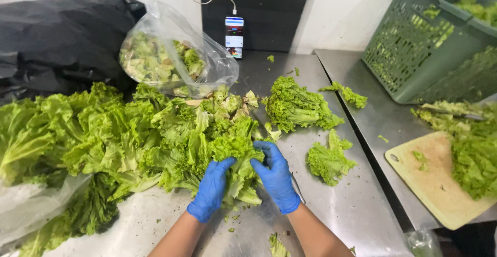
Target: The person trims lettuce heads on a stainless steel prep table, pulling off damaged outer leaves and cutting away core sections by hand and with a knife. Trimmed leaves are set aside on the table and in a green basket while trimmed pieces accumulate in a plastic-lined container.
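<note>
Both my hands wear blue gloves. My left hand (211, 189) grips the left side of a green leaf lettuce head (233, 151) lying on the steel table (341, 210). My right hand (277, 178) curls over the right side of the same head. A thin metal blade (298, 189) shows along the outer edge of my right hand; I cannot tell whether the hand holds it. A large heap of lettuce heads (93, 132) lies to the left, touching the one I hold.
Two cut lettuce pieces (297, 106) (329, 159) lie to the right. A clear bag of leaves (165, 55) and a black bag (57, 34) sit at the back. A phone (234, 35) leans on the wall. On the second table are a green crate (429, 44) and a cutting board (435, 184).
</note>
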